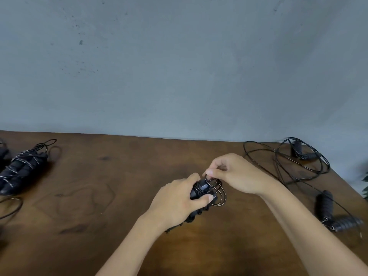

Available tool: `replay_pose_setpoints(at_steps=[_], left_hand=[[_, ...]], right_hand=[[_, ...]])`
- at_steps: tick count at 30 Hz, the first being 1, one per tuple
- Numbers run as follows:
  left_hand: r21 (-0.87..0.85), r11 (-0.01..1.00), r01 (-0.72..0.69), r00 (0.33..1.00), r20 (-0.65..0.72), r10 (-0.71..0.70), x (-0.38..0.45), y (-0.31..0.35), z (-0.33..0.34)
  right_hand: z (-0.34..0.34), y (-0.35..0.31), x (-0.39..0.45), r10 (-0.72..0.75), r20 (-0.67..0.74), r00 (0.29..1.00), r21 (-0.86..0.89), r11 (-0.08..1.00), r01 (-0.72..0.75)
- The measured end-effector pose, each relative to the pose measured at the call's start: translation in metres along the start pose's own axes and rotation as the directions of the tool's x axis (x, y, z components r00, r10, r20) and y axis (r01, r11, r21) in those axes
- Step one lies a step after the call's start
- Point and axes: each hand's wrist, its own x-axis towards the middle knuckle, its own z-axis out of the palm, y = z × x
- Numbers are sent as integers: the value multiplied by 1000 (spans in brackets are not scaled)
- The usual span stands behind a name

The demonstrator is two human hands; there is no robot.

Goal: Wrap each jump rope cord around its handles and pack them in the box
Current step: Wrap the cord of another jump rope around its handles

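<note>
My left hand (177,198) grips a pair of black jump rope handles (201,189) held together over the middle of the brown table (111,196). Thin black cord is wound around them, with loose loops (220,193) sticking out to the right. My right hand (235,172) pinches the cord at the top of the handles. A wrapped jump rope bundle (23,170) lies at the far left. Two unwrapped jump ropes lie at the right: one with handles (302,153) at the back, another with handles (336,214) nearer me. No box is in view.
Loose black cord (286,166) sprawls in wide loops over the right back corner of the table. A cord loop (12,206) shows at the left edge. A grey wall (179,66) runs behind the table. Green leaves (366,186) peek in at the right.
</note>
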Motion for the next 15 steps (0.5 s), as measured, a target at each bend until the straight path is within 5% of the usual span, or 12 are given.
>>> replay_pose_setpoints(at_steps=[4,8,12,15], left_hand=[[123,992,24,998,-53,-17,-1,-5,-12],[58,997,50,997,-67,-46,-5,-11,-21],[-249,966,77,993,-73,-97,-7,-27,-27],[-438,895,86,989,-69,-128,-11,-36,-33]], right_hand=[[18,7,15,80,-53,995,364,930,-56],[27,4,27,243,-99,965,758,647,-85],[33,6,39,297,-162,941,857,515,-15],[40,5,49,269,-271,924,798,599,59]])
